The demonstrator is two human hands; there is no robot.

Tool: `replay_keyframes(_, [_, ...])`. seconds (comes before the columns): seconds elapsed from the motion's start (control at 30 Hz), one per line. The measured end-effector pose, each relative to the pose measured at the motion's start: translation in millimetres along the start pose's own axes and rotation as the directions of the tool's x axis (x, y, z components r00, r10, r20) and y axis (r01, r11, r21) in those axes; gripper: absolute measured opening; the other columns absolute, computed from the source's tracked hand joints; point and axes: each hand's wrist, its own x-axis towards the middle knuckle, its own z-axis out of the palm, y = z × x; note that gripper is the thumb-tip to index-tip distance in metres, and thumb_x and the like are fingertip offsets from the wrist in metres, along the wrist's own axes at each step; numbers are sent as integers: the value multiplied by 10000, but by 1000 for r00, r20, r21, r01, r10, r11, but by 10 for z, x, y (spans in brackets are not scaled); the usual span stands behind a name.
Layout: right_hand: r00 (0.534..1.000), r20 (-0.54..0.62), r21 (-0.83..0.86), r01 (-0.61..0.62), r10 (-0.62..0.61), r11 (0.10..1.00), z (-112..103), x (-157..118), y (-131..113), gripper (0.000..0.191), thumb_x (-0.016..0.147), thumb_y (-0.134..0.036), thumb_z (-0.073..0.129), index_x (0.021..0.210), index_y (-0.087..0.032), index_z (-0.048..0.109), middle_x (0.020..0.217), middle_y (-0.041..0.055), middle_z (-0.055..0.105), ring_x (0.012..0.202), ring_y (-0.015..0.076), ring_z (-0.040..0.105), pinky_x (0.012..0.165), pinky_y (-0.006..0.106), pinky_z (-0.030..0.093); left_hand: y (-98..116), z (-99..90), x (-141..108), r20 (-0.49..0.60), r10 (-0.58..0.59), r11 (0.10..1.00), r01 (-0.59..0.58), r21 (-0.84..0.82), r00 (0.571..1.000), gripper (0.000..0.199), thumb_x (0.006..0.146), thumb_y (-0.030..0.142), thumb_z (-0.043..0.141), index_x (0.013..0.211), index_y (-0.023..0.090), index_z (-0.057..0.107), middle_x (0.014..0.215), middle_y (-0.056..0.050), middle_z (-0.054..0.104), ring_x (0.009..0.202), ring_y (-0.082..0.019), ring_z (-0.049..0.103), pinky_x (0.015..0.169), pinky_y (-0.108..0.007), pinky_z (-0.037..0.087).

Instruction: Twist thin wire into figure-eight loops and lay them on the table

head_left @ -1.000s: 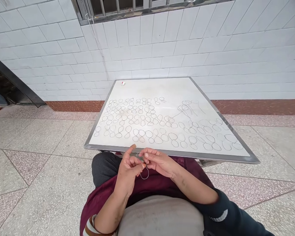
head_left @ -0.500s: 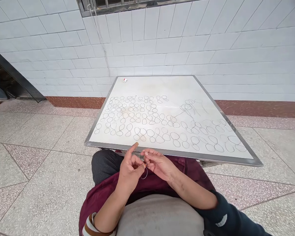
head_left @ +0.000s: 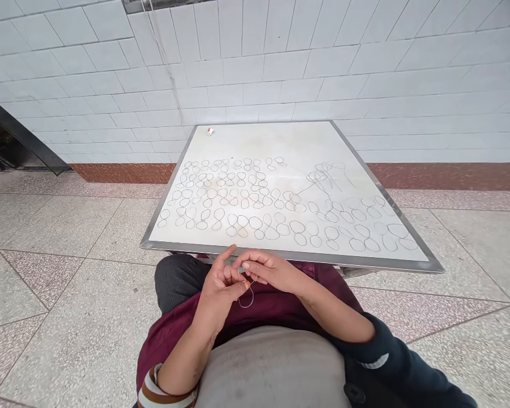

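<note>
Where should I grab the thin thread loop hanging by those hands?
Pinch the top of the thread loop, close to the left hand and right hand, coming from above. I'd avoid the bottom curve: the thread is thin and hangs slack there, so it would probably sag.

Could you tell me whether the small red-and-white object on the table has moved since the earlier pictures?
No, the small red-and-white object stays just as near the far left corner of the table's metal rim.

A thin pale thread loop [head_left: 245, 302] hangs pinched between the left hand [head_left: 220, 289] and right hand [head_left: 272, 272].
</note>
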Motion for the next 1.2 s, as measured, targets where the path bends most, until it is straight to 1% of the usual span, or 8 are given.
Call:
replay_keyframes(0.1, [994, 108, 87, -11, 1, 996, -49, -14, 15, 252, 901, -352, 593, 1103, -209, 637, 713, -42, 465, 537, 58, 364, 472, 182, 308, 7, -10, -7, 6, -11, 1000, 11, -29, 1000, 757, 684, 125, 752, 1375, 206, 452, 612, 78, 561, 541, -63, 439, 600, -212, 358])
replay_keyframes(0.2, [968, 252, 271, -62, -8, 960, -109, -15, 51, 470, 798, -271, 723, 1241, -223, 575, 808, -31, 490, 557, 46, 408, 470, 165, 349, 20, -28, -8, 43, -36, 998, 39, -54, 998, 739, 692, 117, 752, 1363, 206, 455, 614, 77, 569, 544, -60, 443, 582, -206, 343])
replay_keyframes(0.3, [953, 299, 371, -77, -40, 926, -154, -1, 112, 499, 781, -227, 730, 1255, -188, 579, 789, -25, 510, 578, 52, 450, 505, 171, 392, 29, -35, -7, 88, -67, 996, 72, -53, 994, 738, 691, 122, 764, 1357, 212, 458, 609, 69, 585, 537, -63, 451, 532, -199, 309])
replay_keyframes(0.6, [951, 298, 411, -48, -84, 910, -185, 36, 224, 406, 768, -190, 713, 1161, -149, 618, 697, -35, 560, 593, 78, 509, 566, 200, 436, 25, 28, -21, 120, -102, 990, 113, -88, 988, 765, 679, 138, 781, 1364, 182, 444, 620, 36, 617, 571, -101, 528, 482, -198, 296])
replay_keyframes(0.87, [962, 246, 369, 22, -121, 929, -221, 26, 234, 314, 815, -236, 705, 1101, -142, 616, 679, -37, 575, 571, 77, 528, 592, 222, 435, 11, 45, -19, 116, -25, 1000, 26, -13, 993, 704, 748, 137, 733, 1379, 242, 440, 655, 55, 594, 670, -105, 568, 717, -257, 407])
replay_keyframes(1.0, [959, 244, 349, 51, -144, 936, -238, 28, 256, 280, 841, -249, 685, 1090, -138, 619, 670, -38, 573, 547, 71, 517, 582, 218, 426, 9, 59, -16, 112, -31, 999, 30, 12, 993, 705, 744, 149, 737, 1378, 247, 444, 655, 59, 583, 655, -96, 543, 707, -251, 403])
replay_keyframes(1.07, [960, 243, 346, 51, -142, 937, -239, 34, 272, 297, 840, -267, 690, 1100, -142, 619, 677, -37, 563, 550, 73, 506, 577, 219, 421, -4, 59, -11, 109, -33, 999, 31, 17, 993, 690, 749, 152, 734, 1372, 243, 452, 654, 57, 580, 654, -95, 535, 693, -246, 397])
replay_keyframes(1.2, [956, 257, 355, 40, -139, 934, -225, 53, 303, 458, 802, -363, 730, 1188, -156, 595, 705, -38, 511, 593, 79, 438, 571, 212, 384, -24, 55, 3, 111, -55, 998, 56, -10, 992, 685, 751, 143, 732, 1368, 250, 454, 649, 58, 580, 616, -78, 500, 660, -234, 385])
